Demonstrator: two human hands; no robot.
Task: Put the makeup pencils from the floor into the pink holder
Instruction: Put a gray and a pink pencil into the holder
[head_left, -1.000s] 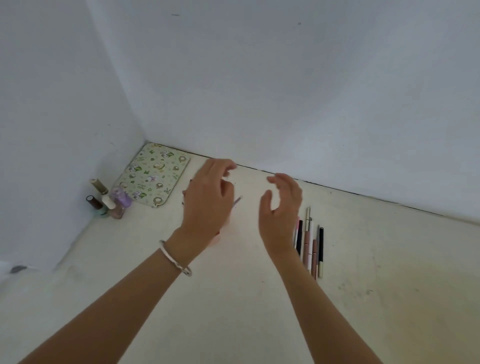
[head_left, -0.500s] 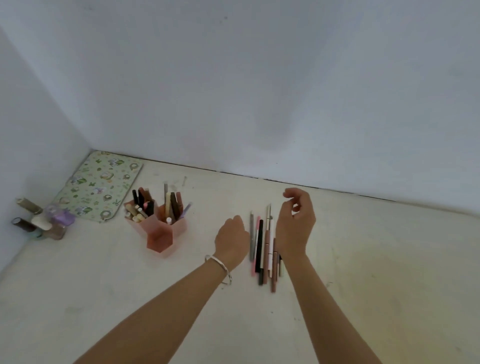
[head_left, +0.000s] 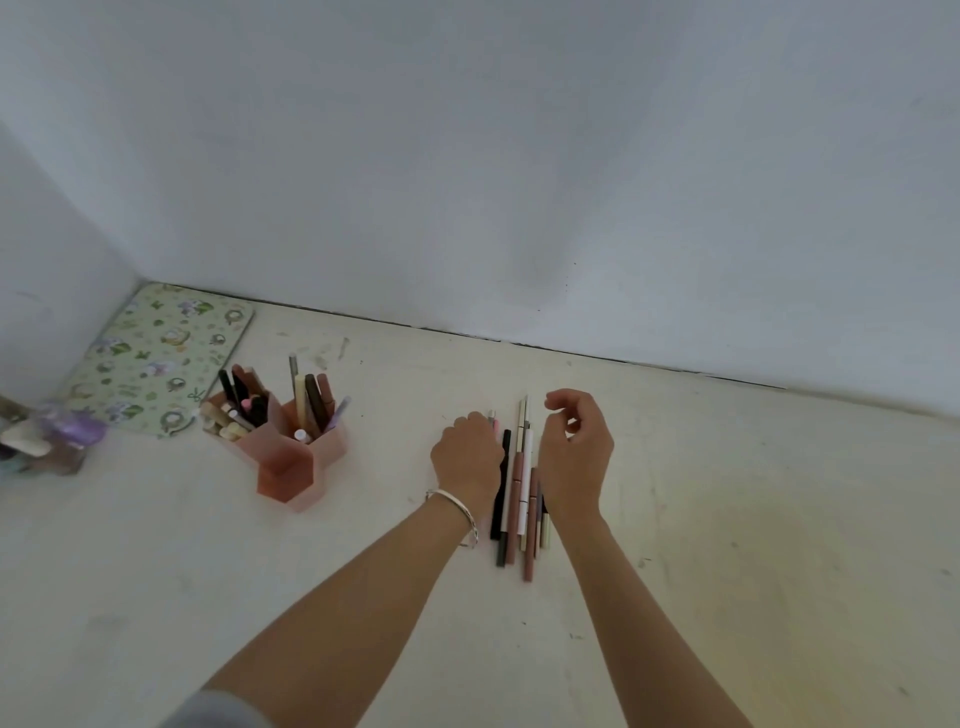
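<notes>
Ok, makeup pencils (head_left: 521, 483): one row flat on the floor (head_left: 727, 519), side by side, long axes pointing toward the wall; between the two hands, outer ones partly covered by them.
left hand (head_left: 467, 454): down at the row's left edge, back of hand up.
left fingers (head_left: 470, 422): curled down over the leftmost pencils; pink-tipped one pokes out just past the knuckles; pinching or only touching, cannot tell, grip hidden by the back of the hand.
right hand (head_left: 574, 457): over the row's right edge, hiding part of the rightmost pencils.
right fingers (head_left: 560, 400): loosely curled, thumb and forefinger apart, nothing held.
pink holder (head_left: 291, 467): upright on the floor, well left of the row, apart from both hands; joined hexagonal cups, the two far cups stuffed with pencils and sticks.
bracelet (head_left: 460, 512): silver, on the left wrist.
patterned mat (head_left: 156, 358): flat in the corner, behind the holder.
bottles (head_left: 57, 441): blurred cluster at the far left edge.
</notes>
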